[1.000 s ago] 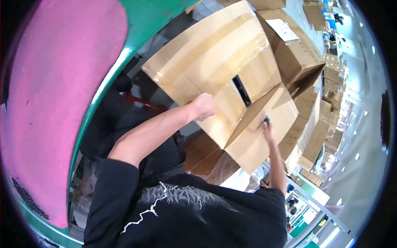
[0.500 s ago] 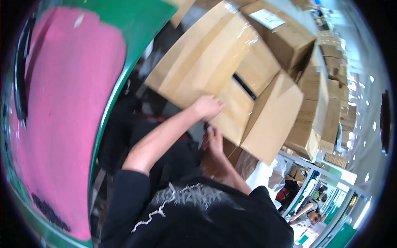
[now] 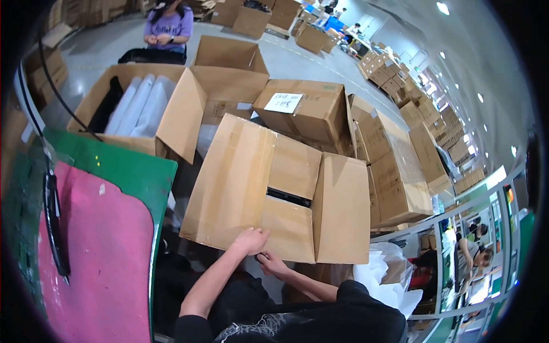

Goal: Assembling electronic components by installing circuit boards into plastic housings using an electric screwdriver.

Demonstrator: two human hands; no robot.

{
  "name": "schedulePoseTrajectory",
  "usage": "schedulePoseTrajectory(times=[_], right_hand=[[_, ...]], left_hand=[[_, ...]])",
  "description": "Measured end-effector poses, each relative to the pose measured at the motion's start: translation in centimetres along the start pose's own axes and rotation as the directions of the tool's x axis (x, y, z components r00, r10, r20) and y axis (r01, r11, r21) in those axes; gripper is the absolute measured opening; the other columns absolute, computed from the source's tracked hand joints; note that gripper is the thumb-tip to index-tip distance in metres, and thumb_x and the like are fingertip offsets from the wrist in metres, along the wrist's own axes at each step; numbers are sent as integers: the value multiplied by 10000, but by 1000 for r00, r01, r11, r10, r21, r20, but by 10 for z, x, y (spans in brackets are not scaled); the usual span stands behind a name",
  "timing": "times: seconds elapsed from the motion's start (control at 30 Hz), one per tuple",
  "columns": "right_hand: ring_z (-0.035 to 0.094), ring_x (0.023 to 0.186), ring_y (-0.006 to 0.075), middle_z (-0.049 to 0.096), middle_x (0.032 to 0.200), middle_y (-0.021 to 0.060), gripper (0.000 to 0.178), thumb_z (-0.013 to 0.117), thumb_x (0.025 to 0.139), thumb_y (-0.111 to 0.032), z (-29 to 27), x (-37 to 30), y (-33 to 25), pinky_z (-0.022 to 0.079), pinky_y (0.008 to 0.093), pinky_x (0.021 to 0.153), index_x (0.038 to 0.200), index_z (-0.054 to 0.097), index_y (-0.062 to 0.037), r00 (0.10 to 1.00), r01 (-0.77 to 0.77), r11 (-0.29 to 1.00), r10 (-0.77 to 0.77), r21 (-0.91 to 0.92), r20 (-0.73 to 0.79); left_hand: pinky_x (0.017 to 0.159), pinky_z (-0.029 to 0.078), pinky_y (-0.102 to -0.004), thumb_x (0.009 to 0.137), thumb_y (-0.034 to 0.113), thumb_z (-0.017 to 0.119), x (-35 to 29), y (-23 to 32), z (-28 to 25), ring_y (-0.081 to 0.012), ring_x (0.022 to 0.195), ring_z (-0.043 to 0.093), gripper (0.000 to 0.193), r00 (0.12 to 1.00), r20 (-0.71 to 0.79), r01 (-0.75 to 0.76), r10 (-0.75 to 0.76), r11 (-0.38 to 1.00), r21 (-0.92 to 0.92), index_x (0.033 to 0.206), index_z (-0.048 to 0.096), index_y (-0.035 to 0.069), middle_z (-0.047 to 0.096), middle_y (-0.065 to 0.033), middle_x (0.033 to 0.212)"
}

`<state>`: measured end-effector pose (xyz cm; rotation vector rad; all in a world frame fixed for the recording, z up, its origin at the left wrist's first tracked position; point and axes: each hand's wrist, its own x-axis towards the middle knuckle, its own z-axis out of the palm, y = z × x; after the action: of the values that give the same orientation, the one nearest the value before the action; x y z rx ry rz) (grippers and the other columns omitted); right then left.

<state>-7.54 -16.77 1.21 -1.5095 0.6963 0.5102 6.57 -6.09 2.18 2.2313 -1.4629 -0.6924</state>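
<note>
One carton (image 3: 226,180), flap (image 3: 345,208) and long axis rightward, off counter's (image 3: 128,163) right edge; left hand (image 3: 250,240): hold unclear; right hand (image 3: 274,266): clutching dark object (image 3: 260,255).

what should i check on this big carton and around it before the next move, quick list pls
1. Left hand at the carton's near edge: ok; how firm its grip is: cannot tell.
2. Small dark object in the right hand identified: cannot tell, mostly hidden by the fingers.
3. Outer flap on the right shut: not ok, it is open.
4. Inner flaps meeting: not ok, a dark gap shows between them.
5. Black-handled tool clear of both hands: ok, it is over at the pink mat.
6. Co-worker in purple clear of the carton: ok.
</note>
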Motion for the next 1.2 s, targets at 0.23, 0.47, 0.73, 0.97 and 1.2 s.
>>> schedulePoseTrajectory(times=[0.23, 0.47, 0.73, 0.97, 1.2], right_hand=[[498, 531, 116, 518, 675, 16, 331, 517, 971, -391, -15, 13, -8, 425, 277, 488, 968, 583, -67, 983, 109, 952, -62, -285, 171], [509, 537, 128, 556, 712, 37, 337, 557, 935, -383, -78, 102, -42, 438, 300, 498, 1010, 607, -59, 933, 132, 925, -238, -356, -271], [583, 1013, 309, 619, 1073, 207, 327, 518, 974, -262, -161, 295, -147, 444, 386, 922, 1148, 531, 15, 449, 607, 721, -659, -335, -604], [591, 1003, 288, 628, 1076, 182, 291, 550, 952, -219, -169, 372, -214, 447, 397, 907, 1136, 547, 6, 335, 630, 745, -514, -219, -790], [614, 1024, 307, 644, 1098, 146, 282, 582, 929, -273, -148, 367, -237, 443, 399, 929, 1145, 586, -92, 248, 597, 764, -464, -243, -851]], left_hand=[[869, 434, -476, 935, 194, 453, 1, 3, -10, -397, 966, 589, 222, 992, -103, -78, 76, 997, -21, 1052, 466, 6, 611, -234, 960], [871, 419, -475, 948, 231, 463, -31, -6, -8, -398, 948, 584, 239, 977, -208, 18, -39, 995, -100, 1037, 472, 9, 606, -239, 970], [832, 440, -460, 929, 240, 514, -7, 19, 15, -375, 905, 575, 209, 921, -365, 68, -134, 980, -189, 952, 523, 32, 601, -168, 911], [830, 442, -424, 912, 243, 533, -5, 33, 5, -351, 841, 571, 195, 892, -410, 75, -189, 958, -277, 918, 555, 49, 601, -132, 876], [808, 420, -407, 888, 185, 577, -1, 32, -2, -330, 806, 562, 140, 903, -385, 37, -191, 927, -372, 861, 560, 49, 590, -123, 832]])
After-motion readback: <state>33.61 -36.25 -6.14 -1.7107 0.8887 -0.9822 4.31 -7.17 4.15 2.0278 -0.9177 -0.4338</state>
